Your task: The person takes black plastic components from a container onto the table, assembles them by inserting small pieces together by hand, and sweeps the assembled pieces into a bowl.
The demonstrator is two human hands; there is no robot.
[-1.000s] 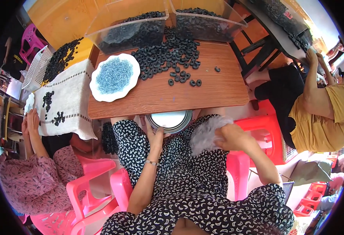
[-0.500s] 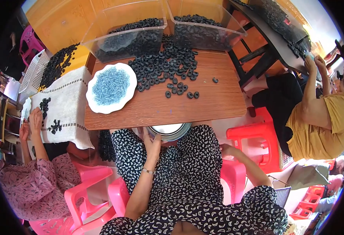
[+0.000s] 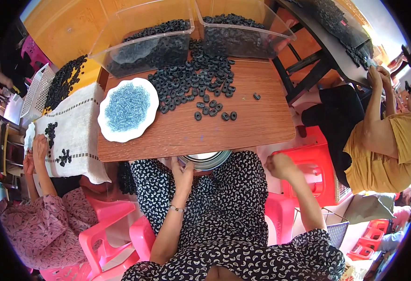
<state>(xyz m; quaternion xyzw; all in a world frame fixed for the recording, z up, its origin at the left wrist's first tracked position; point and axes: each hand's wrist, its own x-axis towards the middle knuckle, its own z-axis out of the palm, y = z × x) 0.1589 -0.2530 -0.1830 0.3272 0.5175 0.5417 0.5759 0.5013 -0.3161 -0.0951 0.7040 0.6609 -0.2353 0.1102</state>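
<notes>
Just beyond my left hand [image 3: 183, 172], fingers flat against its rim, sits the metal bowl [image 3: 209, 160]; my right hand [image 3: 280, 165], fisted, is farther off.

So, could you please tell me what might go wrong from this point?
1. The metal bowl sits half under the table edge on the lap, steadied only by the left hand; it might tip.
2. Loose black rings lie near the table edge and could roll off.
</notes>
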